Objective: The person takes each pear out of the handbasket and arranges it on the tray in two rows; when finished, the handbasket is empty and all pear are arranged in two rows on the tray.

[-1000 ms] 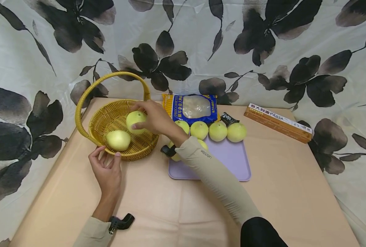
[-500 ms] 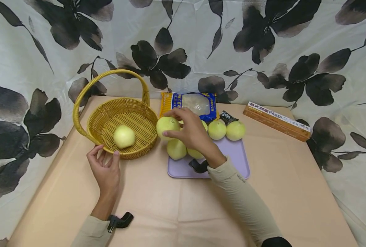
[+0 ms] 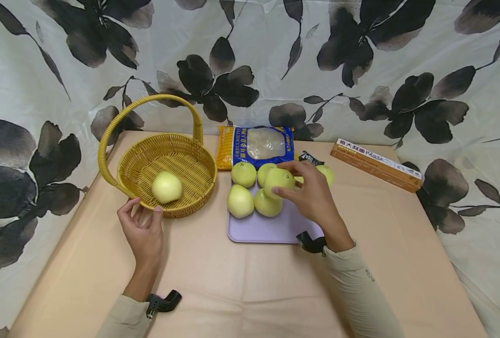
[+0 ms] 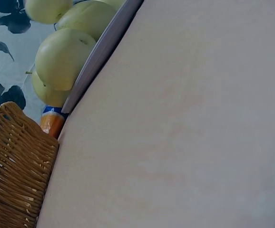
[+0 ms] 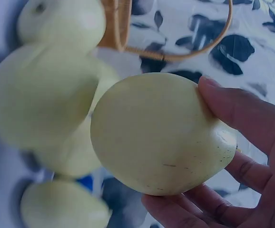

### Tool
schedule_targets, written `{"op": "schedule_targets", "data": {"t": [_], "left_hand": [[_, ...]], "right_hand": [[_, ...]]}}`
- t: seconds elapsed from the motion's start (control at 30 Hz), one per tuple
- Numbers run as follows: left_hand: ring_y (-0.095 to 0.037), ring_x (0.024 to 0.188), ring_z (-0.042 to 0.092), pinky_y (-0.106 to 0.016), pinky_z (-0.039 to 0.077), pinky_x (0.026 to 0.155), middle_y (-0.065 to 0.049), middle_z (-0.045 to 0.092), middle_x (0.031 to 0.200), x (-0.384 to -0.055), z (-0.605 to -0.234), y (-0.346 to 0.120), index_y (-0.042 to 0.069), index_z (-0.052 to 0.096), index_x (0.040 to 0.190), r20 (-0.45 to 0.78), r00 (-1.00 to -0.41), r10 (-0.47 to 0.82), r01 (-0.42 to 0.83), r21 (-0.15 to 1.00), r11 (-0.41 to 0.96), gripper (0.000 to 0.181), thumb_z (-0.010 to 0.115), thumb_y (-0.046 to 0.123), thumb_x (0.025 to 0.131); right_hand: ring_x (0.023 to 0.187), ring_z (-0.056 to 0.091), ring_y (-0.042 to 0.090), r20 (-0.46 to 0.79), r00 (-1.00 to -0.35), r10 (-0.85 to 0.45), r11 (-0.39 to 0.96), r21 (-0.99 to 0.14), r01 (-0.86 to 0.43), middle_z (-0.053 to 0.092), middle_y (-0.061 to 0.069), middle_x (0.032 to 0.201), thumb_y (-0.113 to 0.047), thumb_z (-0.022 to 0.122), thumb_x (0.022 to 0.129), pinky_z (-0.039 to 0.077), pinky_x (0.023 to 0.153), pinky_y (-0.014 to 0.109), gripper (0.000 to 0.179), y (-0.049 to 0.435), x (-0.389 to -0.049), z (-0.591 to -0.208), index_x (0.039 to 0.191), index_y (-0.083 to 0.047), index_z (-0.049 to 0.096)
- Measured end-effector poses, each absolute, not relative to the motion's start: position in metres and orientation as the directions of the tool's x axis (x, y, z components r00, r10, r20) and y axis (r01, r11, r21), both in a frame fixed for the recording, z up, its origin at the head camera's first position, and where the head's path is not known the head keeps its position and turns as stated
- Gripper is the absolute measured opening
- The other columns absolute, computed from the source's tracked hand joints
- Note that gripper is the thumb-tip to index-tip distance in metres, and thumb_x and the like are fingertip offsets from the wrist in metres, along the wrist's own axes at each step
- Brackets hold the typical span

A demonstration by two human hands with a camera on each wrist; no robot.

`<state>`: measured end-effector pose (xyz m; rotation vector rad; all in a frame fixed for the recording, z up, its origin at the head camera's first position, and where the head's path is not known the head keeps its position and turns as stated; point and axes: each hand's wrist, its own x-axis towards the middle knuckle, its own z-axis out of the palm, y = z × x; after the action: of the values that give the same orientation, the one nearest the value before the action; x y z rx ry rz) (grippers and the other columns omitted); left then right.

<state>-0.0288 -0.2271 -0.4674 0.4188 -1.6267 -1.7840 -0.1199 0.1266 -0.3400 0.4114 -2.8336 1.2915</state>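
Note:
My right hand [image 3: 313, 195] grips a yellow-green pear [image 5: 163, 135] between thumb and fingers, in front of the pears at the back of the purple tray [image 3: 271, 230]. Several pears, such as the front left pear [image 3: 240, 202], sit on that tray, and the hand partly covers those at the right. At left stands a yellow wicker basket [image 3: 191, 185] with one pear [image 3: 167, 187] inside. My left hand [image 3: 144, 237] holds the basket's near rim with thumb and fingertips. In the left wrist view the basket's woven side [image 4: 18, 166] shows, but that hand is out of sight.
A blue and yellow bag of pasta [image 3: 264, 143] lies behind the tray. Beside it is a small black packet [image 3: 310, 158], partly hidden by the right hand. A long orange pasta box [image 3: 376, 165] lies at the back right. A floral cloth [image 3: 254, 61] hangs behind the table.
My right hand has lifted one of two pears out of the basket and carried it right, over the tray. The other pear has shifted slightly in the basket. My left hand stays at the rim.

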Motion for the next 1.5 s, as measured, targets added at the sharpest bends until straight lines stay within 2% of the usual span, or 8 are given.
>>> {"op": "schedule_targets", "data": {"t": [0.3,0.57,0.87,1.07,1.27,1.5], "left_hand": [[-0.042,0.15,0.042,-0.014,0.057,0.09,-0.016,0.036,0.156,-0.028,-0.467,-0.228,0.002,0.044,0.142,0.207,-0.718,-0.664,0.271,0.963,0.008,0.05,0.068,-0.002,0.098],[-0.042,0.15,0.043,-0.014,0.057,0.09,-0.015,0.039,0.154,-0.029,-0.466,-0.226,0.001,0.044,0.142,0.207,-0.717,-0.666,0.266,0.964,0.013,0.05,0.068,-0.002,0.098],[-0.042,0.15,0.042,-0.015,0.056,0.091,-0.014,0.037,0.155,-0.029,-0.466,-0.226,0.001,0.045,0.142,0.204,-0.718,-0.666,0.264,0.964,0.01,0.05,0.068,-0.002,0.098],[-0.042,0.15,0.043,-0.015,0.056,0.09,-0.016,0.038,0.156,-0.029,-0.465,-0.226,0.003,0.045,0.142,0.198,-0.713,-0.672,0.259,0.966,0.009,0.05,0.068,-0.001,0.098],[-0.042,0.151,0.041,-0.016,0.055,0.093,-0.018,0.037,0.157,-0.029,-0.465,-0.226,0.004,0.045,0.142,0.188,-0.717,-0.671,0.261,0.965,-0.007,0.05,0.068,-0.001,0.097],[-0.041,0.152,0.04,-0.016,0.056,0.093,-0.017,0.037,0.157,-0.029,-0.466,-0.227,0.004,0.045,0.141,0.195,-0.72,-0.665,0.259,0.966,0.003,0.05,0.069,-0.001,0.097]], "right_hand": [[0.126,0.065,0.036,0.067,-0.978,-0.198,0.712,-0.676,-0.19,0.063,0.015,0.13,-0.018,0.09,0.087,0.057,0.104,0.054,0.054,0.163,-0.116,-0.363,0.135,-0.009,0.068],[0.124,0.063,0.035,0.012,-0.979,-0.203,0.732,-0.663,-0.16,0.065,0.015,0.129,-0.021,0.091,0.085,0.055,0.105,0.053,0.055,0.174,-0.121,-0.399,0.135,-0.012,0.069],[0.13,0.059,0.04,0.065,-0.983,-0.173,0.729,-0.663,-0.173,0.062,0.02,0.136,-0.02,0.091,0.086,0.049,0.11,0.058,0.06,0.169,-0.119,-0.405,0.14,-0.014,0.066],[0.132,0.059,0.037,0.188,-0.966,-0.177,0.697,-0.67,-0.258,0.063,0.015,0.14,-0.025,0.094,0.082,0.047,0.109,0.058,0.063,0.143,-0.116,-0.383,0.139,-0.019,0.068],[0.132,0.06,0.028,0.308,-0.904,-0.297,0.598,-0.678,-0.428,0.067,0.007,0.137,-0.027,0.095,0.081,0.048,0.111,0.051,0.062,0.094,-0.117,-0.368,0.137,-0.02,0.07],[0.129,0.061,0.022,0.357,-0.822,-0.444,0.491,-0.67,-0.557,0.069,0.003,0.136,-0.031,0.093,0.084,0.05,0.108,0.045,0.061,0.028,-0.12,-0.361,0.139,-0.021,0.068]]}}
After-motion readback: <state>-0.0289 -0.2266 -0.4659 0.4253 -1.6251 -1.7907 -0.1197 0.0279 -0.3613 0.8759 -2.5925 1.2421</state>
